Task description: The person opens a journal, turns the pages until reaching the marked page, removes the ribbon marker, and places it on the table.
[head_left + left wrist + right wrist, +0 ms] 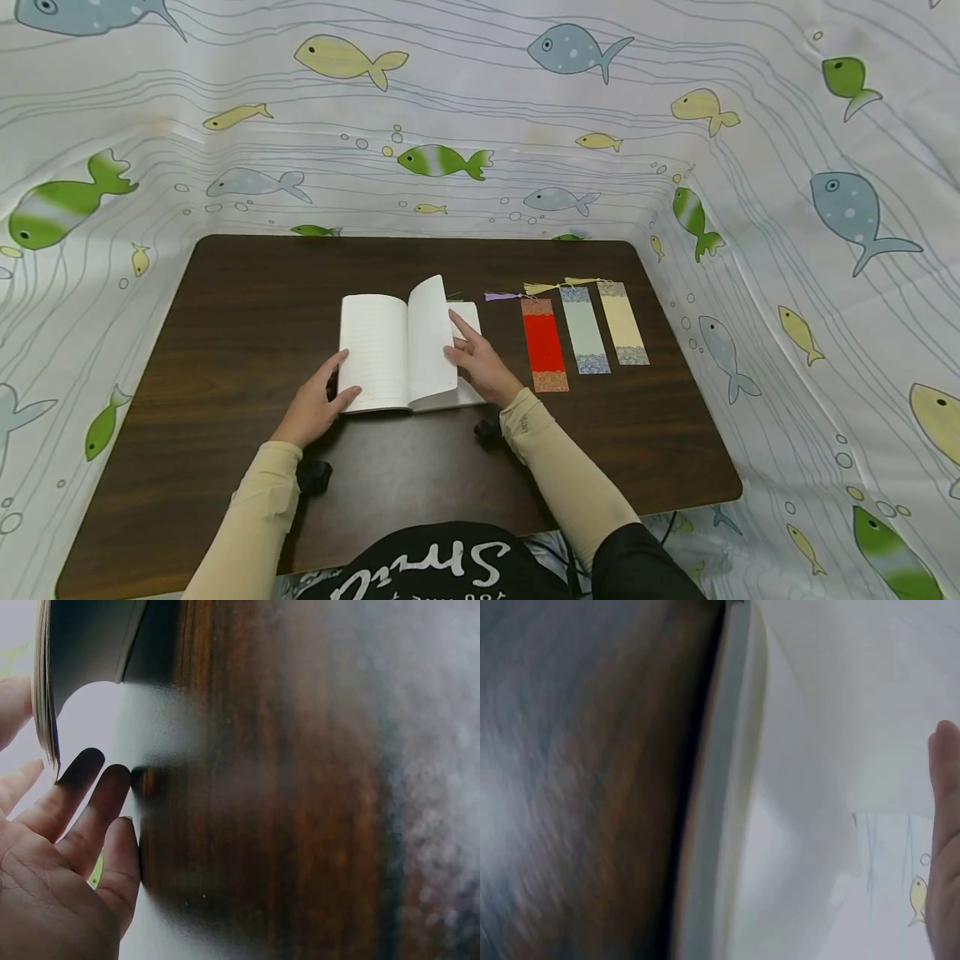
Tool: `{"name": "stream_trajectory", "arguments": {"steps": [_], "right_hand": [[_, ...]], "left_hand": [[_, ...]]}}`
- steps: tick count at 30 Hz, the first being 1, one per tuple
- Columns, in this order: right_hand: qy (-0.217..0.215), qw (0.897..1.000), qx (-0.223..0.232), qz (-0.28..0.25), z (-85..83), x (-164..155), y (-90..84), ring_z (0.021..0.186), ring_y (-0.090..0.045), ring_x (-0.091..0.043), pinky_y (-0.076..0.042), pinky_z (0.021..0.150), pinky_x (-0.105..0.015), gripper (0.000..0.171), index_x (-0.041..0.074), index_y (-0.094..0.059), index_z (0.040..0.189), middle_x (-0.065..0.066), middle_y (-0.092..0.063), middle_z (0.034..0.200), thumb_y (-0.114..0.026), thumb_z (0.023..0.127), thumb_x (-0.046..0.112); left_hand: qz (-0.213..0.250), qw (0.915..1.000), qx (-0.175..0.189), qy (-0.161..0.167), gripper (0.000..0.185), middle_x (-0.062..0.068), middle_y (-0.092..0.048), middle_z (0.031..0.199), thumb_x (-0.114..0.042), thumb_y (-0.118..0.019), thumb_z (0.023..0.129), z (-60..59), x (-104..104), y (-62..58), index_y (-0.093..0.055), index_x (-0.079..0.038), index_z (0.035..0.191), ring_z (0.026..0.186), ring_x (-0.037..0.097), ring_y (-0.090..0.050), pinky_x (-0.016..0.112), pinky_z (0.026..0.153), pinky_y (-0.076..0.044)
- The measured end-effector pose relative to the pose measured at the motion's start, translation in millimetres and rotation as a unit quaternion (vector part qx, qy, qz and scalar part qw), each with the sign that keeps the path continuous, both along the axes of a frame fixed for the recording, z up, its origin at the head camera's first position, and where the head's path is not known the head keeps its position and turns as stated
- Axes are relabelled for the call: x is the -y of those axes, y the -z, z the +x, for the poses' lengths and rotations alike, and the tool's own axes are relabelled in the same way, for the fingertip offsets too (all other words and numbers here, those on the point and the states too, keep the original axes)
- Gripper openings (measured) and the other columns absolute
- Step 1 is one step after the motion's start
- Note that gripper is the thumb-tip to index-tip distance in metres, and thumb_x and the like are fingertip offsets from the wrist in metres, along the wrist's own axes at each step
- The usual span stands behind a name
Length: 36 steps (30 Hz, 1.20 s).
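An open notebook (373, 350) with blank-looking pages lies on the dark wooden table. My left hand (311, 406) holds its left edge, thumb on the page side and fingers beneath; the left wrist view shows the page edges (46, 697) between thumb and fingers. A raised page (431, 346) stands up near the middle. My right hand (483, 364) pinches this page's outer edge, its thumb on the near face and some fingertips hidden behind. One straight digit of that hand shows in the right wrist view, beside the blurred pages (780, 825).
Right of the notebook lie three tasselled bookmarks: a red one (545, 343), a pale green one (586, 332) and a cream one (623, 325). A thin greenish strand (454, 297) shows behind the raised page. Fish-patterned cloth (480, 108) surrounds the table (247, 308).
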State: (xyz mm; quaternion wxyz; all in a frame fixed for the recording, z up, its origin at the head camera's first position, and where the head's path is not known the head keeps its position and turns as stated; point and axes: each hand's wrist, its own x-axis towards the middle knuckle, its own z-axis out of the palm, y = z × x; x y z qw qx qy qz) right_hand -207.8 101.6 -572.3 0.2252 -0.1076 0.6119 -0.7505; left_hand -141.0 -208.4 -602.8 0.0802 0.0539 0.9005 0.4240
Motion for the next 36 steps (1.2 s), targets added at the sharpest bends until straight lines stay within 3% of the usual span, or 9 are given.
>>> {"name": "stream_trajectory", "arguments": {"steps": [4,8,10,14,21,25,30,34,36], "right_hand": [[-0.039,0.998,0.014,-0.048,4.4,7.0,2.0,0.096,-0.062,-0.012,-0.055,0.084,-0.025,0.061,0.024,-0.02,0.164,0.0,-0.063,0.106,-0.045,0.11,0.011],[-0.089,0.995,0.005,-0.047,7.3,14.6,3.4,0.128,-0.053,-0.016,-0.046,0.106,-0.036,0.058,0.014,-0.019,0.164,-0.002,-0.056,0.14,-0.037,0.112,0.032],[-0.115,0.993,-0.014,-0.022,8.5,18.6,3.9,0.144,-0.041,-0.019,-0.034,0.117,-0.043,0.058,0.009,-0.019,0.163,-0.005,-0.043,0.157,-0.035,0.113,0.034],[-0.147,0.982,-0.087,0.08,11.8,26.4,5.5,0.151,-0.03,-0.017,-0.026,0.121,-0.044,0.051,0.009,-0.029,0.161,-0.005,-0.039,0.161,-0.038,0.112,0.021],[-0.189,0.917,-0.227,0.266,20.2,36.0,5.1,0.15,-0.026,-0.005,-0.03,0.118,-0.031,0.054,0.019,-0.039,0.158,0.005,-0.033,0.164,-0.054,0.107,0.028],[-0.202,0.885,-0.272,0.32,21.9,38.1,7.4,0.151,-0.02,-0.003,-0.024,0.12,-0.029,0.059,0.021,-0.037,0.159,0.008,-0.027,0.166,-0.056,0.106,0.037],[-0.189,0.89,-0.268,0.317,20.9,35.5,10.8,0.149,-0.027,-0.005,-0.027,0.119,-0.03,0.055,0.022,-0.042,0.157,0.008,-0.034,0.163,-0.057,0.106,0.034],[-0.164,0.905,-0.243,0.308,18.3,27.3,13.0,0.146,-0.036,-0.009,-0.032,0.117,-0.032,0.051,0.02,-0.047,0.154,0.004,-0.043,0.158,-0.06,0.105,0.027],[-0.15,0.903,-0.243,0.321,15.6,20.7,14.9,0.145,-0.039,-0.012,-0.033,0.117,-0.032,0.051,0.016,-0.049,0.153,0.0,-0.046,0.157,-0.061,0.104,0.023]], "left_hand": [[0.003,1.0,-0.002,0.004,0.08,0.027,-0.025,0.163,-0.043,-0.06,0.102,0.9,0.4,0.4,-0.021,-0.009,0.163,0.146,0.05,-0.027,0.069,0.111,-0.027],[0.004,1.0,-0.001,0.002,0.08,0.027,-0.025,0.163,-0.044,-0.06,0.102,1.0,0.4,0.5,-0.021,-0.009,0.163,0.145,0.051,-0.028,0.069,0.111,-0.027],[0.003,1.0,0.001,0.001,0.081,0.027,-0.025,0.162,-0.045,-0.061,0.102,0.7,0.3,0.4,-0.021,-0.009,0.163,0.145,0.051,-0.028,0.069,0.111,-0.027],[0.009,1.0,0.001,0.001,0.078,0.028,-0.026,0.162,-0.045,-0.057,0.103,0.3,0.4,0.1,-0.022,-0.01,0.163,0.144,0.051,-0.029,0.069,0.11,-0.028],[0.08,0.9968,-0.01,-0.002,0.061,0.029,-0.026,0.162,-0.039,-0.025,0.113,3.1,4.1,0.6,-0.021,-0.003,0.162,0.145,0.051,-0.027,0.067,0.113,-0.024],[0.074,0.9972,-0.016,-0.003,0.065,0.03,-0.025,0.161,-0.04,-0.032,0.112,1.9,4.4,1.1,-0.02,0.0,0.161,0.147,0.052,-0.023,0.068,0.114,-0.022],[0.012,0.9999,-0.008,-0.002,0.084,0.03,-0.027,0.161,-0.048,-0.056,0.103,-1.6,2.1,2.1,-0.018,0.0,0.161,0.145,0.051,-0.027,0.067,0.112,-0.027],[0.013,0.9999,0.002,-0.007,0.087,0.03,-0.026,0.161,-0.046,-0.06,0.102,-2.1,1.8,2.5,-0.017,-0.001,0.161,0.145,0.051,-0.027,0.067,0.112,-0.027],[0.012,0.9999,0.002,-0.008,0.087,0.03,-0.026,0.161,-0.047,-0.06,0.102,-2.0,2.1,2.4,-0.017,-0.001,0.161,0.145,0.051,-0.028,0.067,0.112,-0.027]]}}
